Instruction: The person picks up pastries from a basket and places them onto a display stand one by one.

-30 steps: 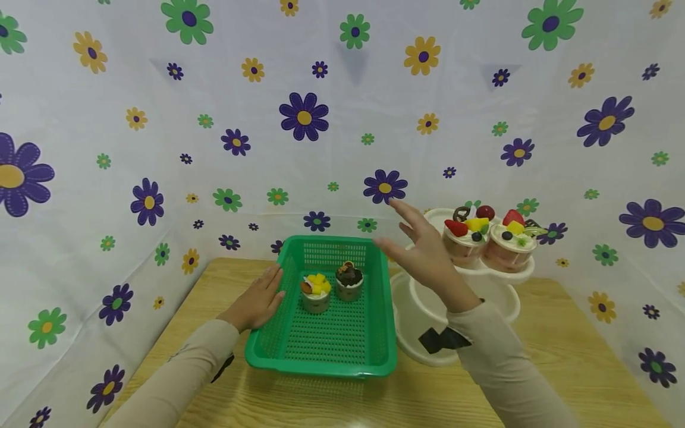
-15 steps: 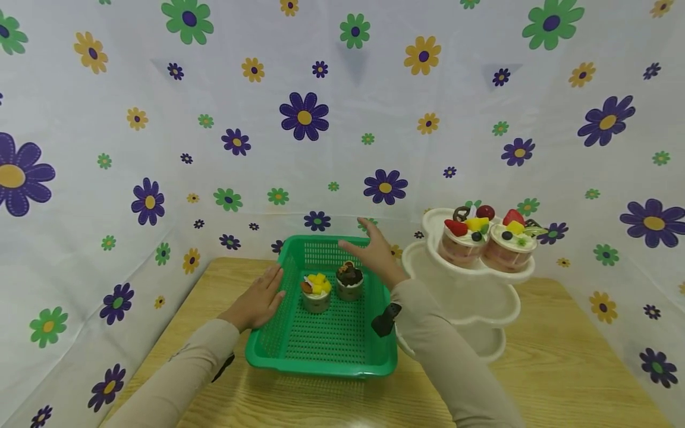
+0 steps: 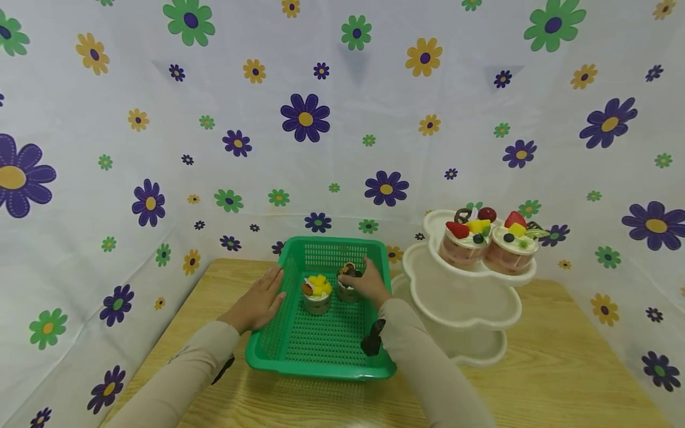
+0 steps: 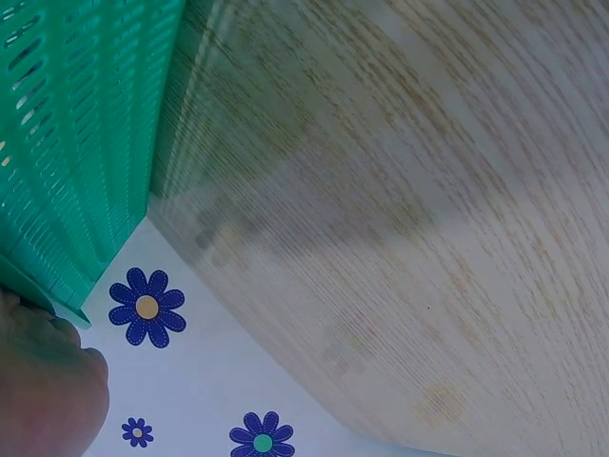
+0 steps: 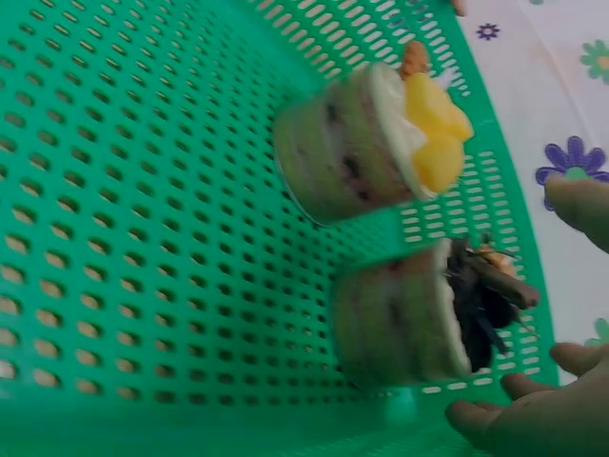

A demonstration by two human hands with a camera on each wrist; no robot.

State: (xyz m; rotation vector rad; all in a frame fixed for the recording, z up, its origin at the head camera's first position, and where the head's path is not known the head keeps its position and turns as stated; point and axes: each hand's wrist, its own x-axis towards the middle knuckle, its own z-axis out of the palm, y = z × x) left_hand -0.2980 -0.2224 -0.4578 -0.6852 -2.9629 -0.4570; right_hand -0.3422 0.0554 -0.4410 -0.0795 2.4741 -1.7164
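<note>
My left hand (image 3: 257,301) rests with straight fingers along the left rim of a green plastic basket (image 3: 321,371). Inside the basket stand two dessert cups. One is a mango-topped dessert cup (image 3: 317,302); the other, a chocolate-topped dessert cup (image 5: 404,319), stands upright to its right. My right hand (image 3: 373,285) reaches down over the chocolate-topped cup and partly covers it in the head view. In the right wrist view the thumb and fingers (image 5: 538,419) are spread apart on either side of its topping, with no grip on it.
A white tiered stand (image 3: 465,297) with cloud-shaped trays is right of the basket. Its top tray carries a strawberry-topped dessert cup (image 3: 464,246) and another fruit-topped dessert cup (image 3: 510,252). All rests on a wooden table (image 3: 562,356), before a flowered cloth backdrop (image 3: 342,148).
My right hand has moved left from beside the stand, then down into the basket to the chocolate-topped dessert cup. The left hand has stayed on the rim.
</note>
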